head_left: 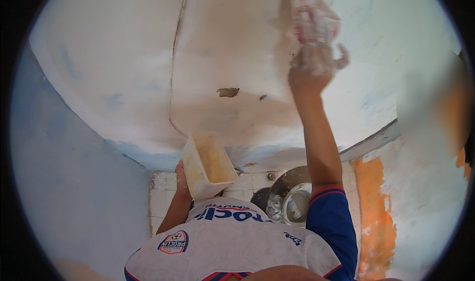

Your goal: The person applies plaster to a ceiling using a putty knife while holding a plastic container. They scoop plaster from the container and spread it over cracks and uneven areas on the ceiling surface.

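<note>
My left hand (pixel 183 183) grips the side of a white rectangular plastic tub (pixel 200 165), tilted so that its inside shows. Yellowish residue coats the tub's inner walls. My right hand (pixel 316 61) is raised high against the pale wall (pixel 247 48), smeared with white and blurred by motion. Under its fingers is a crumpled white-and-red piece (pixel 312 16), cloth or plastic, I cannot tell which. That piece lies close to or on the wall surface, and the thumb stands out to the side.
A thin crack (pixel 174 58) runs down the wall, with a chipped brown hole (pixel 228 92) right of it. Below, on white floor tiles (pixel 242 184), stands a round basin (pixel 279 187) with a white bucket (pixel 298 204) in it. An orange-patched wall (pixel 378 212) is at right, a bluish wall (pixel 64 172) at left.
</note>
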### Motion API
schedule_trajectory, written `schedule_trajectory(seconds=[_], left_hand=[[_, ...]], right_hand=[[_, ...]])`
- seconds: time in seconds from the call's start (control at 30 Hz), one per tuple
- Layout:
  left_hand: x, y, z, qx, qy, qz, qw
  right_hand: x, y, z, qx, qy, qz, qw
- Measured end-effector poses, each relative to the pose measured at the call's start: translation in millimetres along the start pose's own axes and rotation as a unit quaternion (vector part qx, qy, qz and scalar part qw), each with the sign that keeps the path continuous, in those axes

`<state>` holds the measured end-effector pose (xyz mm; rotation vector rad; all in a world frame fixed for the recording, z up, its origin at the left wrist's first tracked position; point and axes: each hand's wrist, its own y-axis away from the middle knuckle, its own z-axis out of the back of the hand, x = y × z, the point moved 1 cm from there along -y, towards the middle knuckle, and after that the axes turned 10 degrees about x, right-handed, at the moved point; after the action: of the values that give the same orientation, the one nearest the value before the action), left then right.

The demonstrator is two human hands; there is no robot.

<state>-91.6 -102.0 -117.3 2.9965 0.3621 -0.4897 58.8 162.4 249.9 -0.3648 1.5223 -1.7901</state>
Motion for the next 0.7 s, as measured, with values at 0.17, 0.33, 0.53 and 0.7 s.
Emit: schedule_trajectory(seconds=[0.17,0.33,0.53,0.7], left_hand=[[-25.7,-1.2,6.4,0.015,-0.014,0.005,1.0],[-58.8,39.6,-10.6,0.028,-0.05,-0.044,0.997],[-80.6,64.1,36.4,-0.019,-0.044,-0.027,0.998],[-103.2,76.3,33.3,-0.002,-0.12,-0.021,0.992]], right_hand=[[76.4,141.1,-40.2,0.136,-0.045,-0.013,0.99],[106.9,149.3,4.7,0.121,-0.108,-0.031,0.986],[35.6,-26.2,18.4,-0.058,0.005,-0.032,0.998],[97.1,97.9,-35.7,0.072,-0.032,-0.035,0.996]])
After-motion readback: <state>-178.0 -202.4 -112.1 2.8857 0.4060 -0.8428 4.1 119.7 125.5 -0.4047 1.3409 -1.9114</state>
